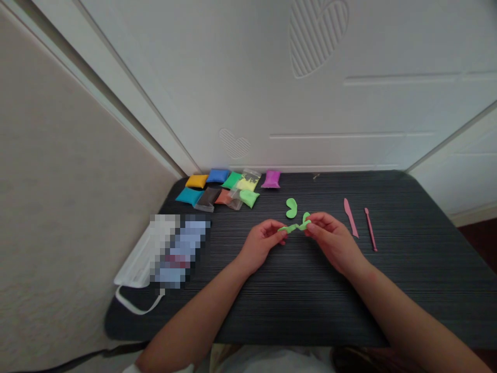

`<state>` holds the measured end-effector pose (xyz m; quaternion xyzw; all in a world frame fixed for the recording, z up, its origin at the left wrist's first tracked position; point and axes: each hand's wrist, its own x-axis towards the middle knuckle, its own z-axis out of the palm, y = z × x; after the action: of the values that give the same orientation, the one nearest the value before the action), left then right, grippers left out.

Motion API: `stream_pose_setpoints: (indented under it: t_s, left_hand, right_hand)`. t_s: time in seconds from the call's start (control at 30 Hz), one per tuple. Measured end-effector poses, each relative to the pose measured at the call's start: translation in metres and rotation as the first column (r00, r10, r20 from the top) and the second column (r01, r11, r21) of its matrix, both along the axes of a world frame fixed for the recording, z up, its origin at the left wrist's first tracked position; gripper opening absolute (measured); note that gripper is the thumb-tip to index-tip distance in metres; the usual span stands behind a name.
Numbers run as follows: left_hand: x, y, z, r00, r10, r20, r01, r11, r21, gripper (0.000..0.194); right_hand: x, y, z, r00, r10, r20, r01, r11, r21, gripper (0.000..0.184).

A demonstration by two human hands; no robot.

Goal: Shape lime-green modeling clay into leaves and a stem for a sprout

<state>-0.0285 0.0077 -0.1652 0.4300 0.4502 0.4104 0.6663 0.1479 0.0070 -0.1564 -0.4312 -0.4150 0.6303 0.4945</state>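
Note:
Between my two hands, a little above the dark table, stretches a thin piece of light green modelling clay [292, 228]. My left hand [265, 239] pinches one end of it between thumb and fingers. At the other end my right hand [330, 237] grips the clay, where a rounded lobe sticks up by the fingertips. Just beyond the hands a flat, notched light green clay piece [291, 208] lies on the table, touched by neither hand.
Several coloured clay packets [218, 176] lie at the back left, with a purple packet [271, 179] beside them. A pink plastic knife [350, 217] and a thin pink stick tool [370, 230] are on the right. A white face mask [140, 259] rests at the left edge. A white panel rises behind the table [295, 305].

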Motion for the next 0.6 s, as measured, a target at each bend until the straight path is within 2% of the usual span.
stream_pose_setpoints:
  t_s: [0.1,0.27,0.37,0.43,0.53,0.6]
  left_hand:
    - [0.000,0.000,0.001,0.997,-0.006,-0.080,0.010,0.999,0.048,0.018]
    - [0.001,-0.001,0.002,0.991,-0.078,-0.105,0.083,0.995,0.046,0.017]
    - [0.002,-0.002,0.002,0.990,-0.085,-0.109,0.089,0.996,0.033,0.017]
    - [0.002,-0.002,0.002,0.992,-0.075,-0.103,0.076,0.997,0.014,0.017]
    - [0.001,-0.001,-0.001,0.995,-0.059,-0.083,0.058,0.998,-0.015,0.019]
    - [0.001,-0.001,-0.003,0.998,-0.034,-0.056,0.032,0.999,-0.040,0.021]
  right_hand:
    - [-0.007,-0.005,-0.004,0.988,0.074,0.132,-0.084,0.994,0.068,0.011]
    - [-0.014,-0.008,-0.008,0.978,0.108,0.179,-0.125,0.988,0.087,0.014]
    - [-0.009,-0.003,-0.008,0.972,0.058,0.226,-0.079,0.993,0.084,0.015]
    - [-0.003,0.002,-0.006,0.973,-0.023,0.231,-0.001,0.995,0.103,0.014]
    - [0.008,0.009,-0.004,0.971,-0.162,0.176,0.141,0.982,0.125,0.016]
    - [0.010,0.011,-0.003,0.975,-0.181,0.126,0.166,0.979,0.118,0.020]
